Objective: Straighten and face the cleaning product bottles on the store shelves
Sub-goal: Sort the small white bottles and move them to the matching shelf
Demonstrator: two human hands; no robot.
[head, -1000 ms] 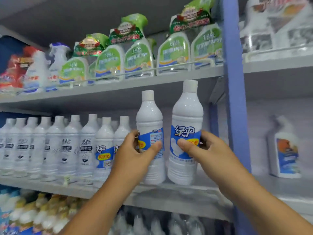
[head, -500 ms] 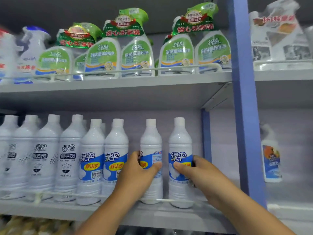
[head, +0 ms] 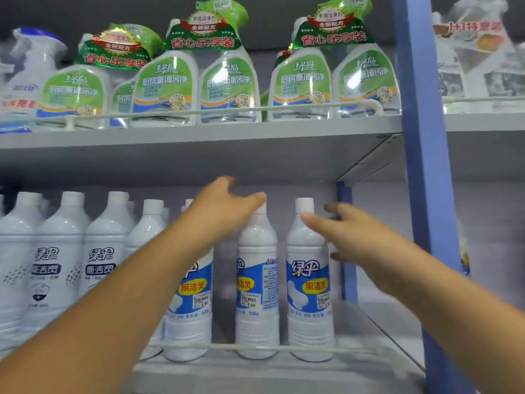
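Three white bottles with blue labels stand at the right end of the lower shelf (head: 284, 373). The rightmost bottle (head: 308, 282) shows its label to the front. The middle bottle (head: 257, 282) has its label turned partly sideways. My forearm half hides the left bottle (head: 194, 297). My left hand (head: 224, 206) hovers with relaxed fingers in front of the middle bottle's cap and holds nothing. My right hand (head: 343, 234) is spread open beside the rightmost bottle's neck, thumb tip just in front of it. Both hands are motion-blurred.
A row of white bottles with grey labels (head: 56, 265) fills the shelf to the left. Green spray bottles (head: 227, 86) line the upper shelf (head: 199, 136). A blue upright post (head: 423, 166) bounds the bay on the right. A thin wire rail (head: 255, 348) runs along the shelf front.
Both hands have let go of the two blue-label bottles, which now stand on the shelf, and have risen to cap height. The view has moved closer.
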